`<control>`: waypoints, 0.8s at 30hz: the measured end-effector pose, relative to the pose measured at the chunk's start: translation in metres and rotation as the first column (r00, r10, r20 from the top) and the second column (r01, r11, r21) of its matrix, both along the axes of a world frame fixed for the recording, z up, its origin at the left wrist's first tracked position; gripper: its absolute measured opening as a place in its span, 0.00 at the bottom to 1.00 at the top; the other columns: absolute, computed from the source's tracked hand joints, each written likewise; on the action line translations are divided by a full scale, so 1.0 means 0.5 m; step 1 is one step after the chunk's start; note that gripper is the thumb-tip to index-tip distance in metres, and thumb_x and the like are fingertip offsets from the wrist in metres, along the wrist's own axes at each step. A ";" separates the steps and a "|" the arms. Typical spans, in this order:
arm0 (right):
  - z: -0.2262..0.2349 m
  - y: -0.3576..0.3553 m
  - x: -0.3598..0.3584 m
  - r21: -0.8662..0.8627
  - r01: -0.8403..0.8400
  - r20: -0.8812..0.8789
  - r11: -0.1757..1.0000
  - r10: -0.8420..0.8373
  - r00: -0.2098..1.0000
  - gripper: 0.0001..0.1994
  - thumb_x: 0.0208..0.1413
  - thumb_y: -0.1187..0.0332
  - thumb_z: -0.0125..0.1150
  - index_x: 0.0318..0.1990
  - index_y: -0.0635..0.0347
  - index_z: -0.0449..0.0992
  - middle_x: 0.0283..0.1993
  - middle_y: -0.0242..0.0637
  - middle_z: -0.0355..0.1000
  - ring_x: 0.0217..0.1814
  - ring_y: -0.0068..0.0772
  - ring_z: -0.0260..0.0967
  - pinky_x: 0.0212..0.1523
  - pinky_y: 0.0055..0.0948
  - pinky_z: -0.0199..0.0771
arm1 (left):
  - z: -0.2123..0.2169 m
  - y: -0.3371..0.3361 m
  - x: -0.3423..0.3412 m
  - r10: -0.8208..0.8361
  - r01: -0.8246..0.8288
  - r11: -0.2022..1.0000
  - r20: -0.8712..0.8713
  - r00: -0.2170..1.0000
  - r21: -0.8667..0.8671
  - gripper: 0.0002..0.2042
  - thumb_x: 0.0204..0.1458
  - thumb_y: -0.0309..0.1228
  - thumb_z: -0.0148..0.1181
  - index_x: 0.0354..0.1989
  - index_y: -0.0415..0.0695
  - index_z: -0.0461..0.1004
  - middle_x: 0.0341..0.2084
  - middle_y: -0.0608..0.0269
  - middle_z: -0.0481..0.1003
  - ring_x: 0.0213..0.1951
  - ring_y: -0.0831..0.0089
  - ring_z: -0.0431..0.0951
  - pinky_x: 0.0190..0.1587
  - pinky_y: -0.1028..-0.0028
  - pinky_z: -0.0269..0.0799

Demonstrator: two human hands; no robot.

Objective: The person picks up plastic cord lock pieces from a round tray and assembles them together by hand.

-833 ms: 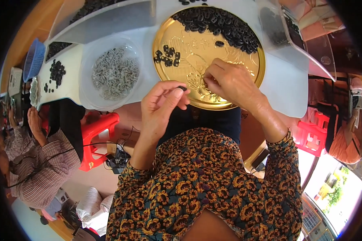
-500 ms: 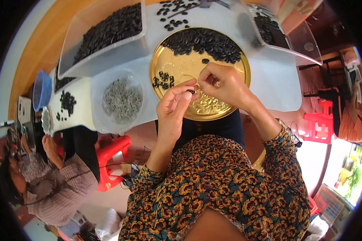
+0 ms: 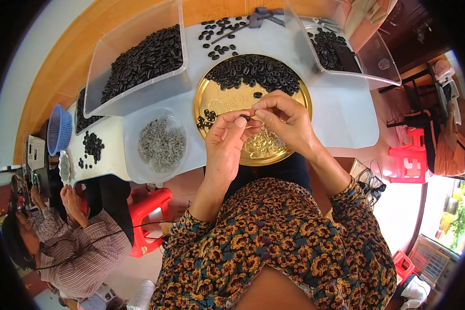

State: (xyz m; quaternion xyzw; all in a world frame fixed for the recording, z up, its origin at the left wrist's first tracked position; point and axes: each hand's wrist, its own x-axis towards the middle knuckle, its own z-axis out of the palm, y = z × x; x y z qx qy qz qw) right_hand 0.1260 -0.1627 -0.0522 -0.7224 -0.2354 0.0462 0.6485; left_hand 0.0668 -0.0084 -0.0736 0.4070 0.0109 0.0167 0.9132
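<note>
Golden and round, the tray (image 3: pixel 225 97) before you lies at the near edge of the pale table (image 3: pixel 343 116), with a heap of black oval pieces (image 3: pixel 253 71) along its far side and a small cluster (image 3: pixel 206 119) at its left. Clear plastic bins flank it: the left bin (image 3: pixel 142 94), piled with more black pieces, and the right bin (image 3: pixel 368 79), partly filled, limit the room on either side. Just left of the tray stands a clear bowl (image 3: pixel 130 148) of silvery bits (image 3: pixel 163 144); farther left is a blue basket (image 3: pixel 60 130). Your own hands hide part of the tray. Small and dark, the black piece (image 3: pixel 246 118) is above the tray, its outline mostly covered. Your left hand (image 3: pixel 223 150) has thumb and fingers clamped on it. Your right hand (image 3: pixel 290 124) has thumb and forefinger close together just beside it; I cannot tell whether they grip anything.
</note>
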 end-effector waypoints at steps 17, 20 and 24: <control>0.027 -0.030 -0.001 0.100 0.073 -0.223 0.992 -0.050 0.974 0.07 0.59 0.71 0.58 0.41 0.65 0.75 0.33 0.28 0.71 0.28 0.14 0.63 0.30 0.15 0.66 | 0.030 -0.025 0.021 -0.023 0.024 0.998 -0.015 1.000 0.062 0.09 0.60 0.26 0.52 0.45 0.35 0.70 0.37 0.54 0.75 0.35 0.70 0.78 0.40 0.72 0.77; 0.027 -0.033 0.006 0.094 0.027 -0.221 0.995 -0.006 0.975 0.07 0.60 0.70 0.58 0.40 0.65 0.74 0.32 0.28 0.70 0.28 0.14 0.63 0.30 0.15 0.66 | 0.033 -0.024 0.023 0.004 -0.002 0.984 -0.013 1.000 0.177 0.09 0.59 0.25 0.54 0.45 0.34 0.69 0.35 0.53 0.75 0.34 0.70 0.78 0.39 0.73 0.77; 0.020 -0.034 0.008 0.082 0.000 -0.222 0.997 0.018 0.975 0.08 0.60 0.69 0.57 0.40 0.66 0.74 0.32 0.28 0.70 0.28 0.14 0.63 0.30 0.15 0.66 | 0.037 -0.026 0.023 0.041 -0.041 0.966 0.008 0.999 0.254 0.09 0.57 0.23 0.55 0.45 0.33 0.68 0.34 0.54 0.76 0.32 0.71 0.78 0.38 0.74 0.76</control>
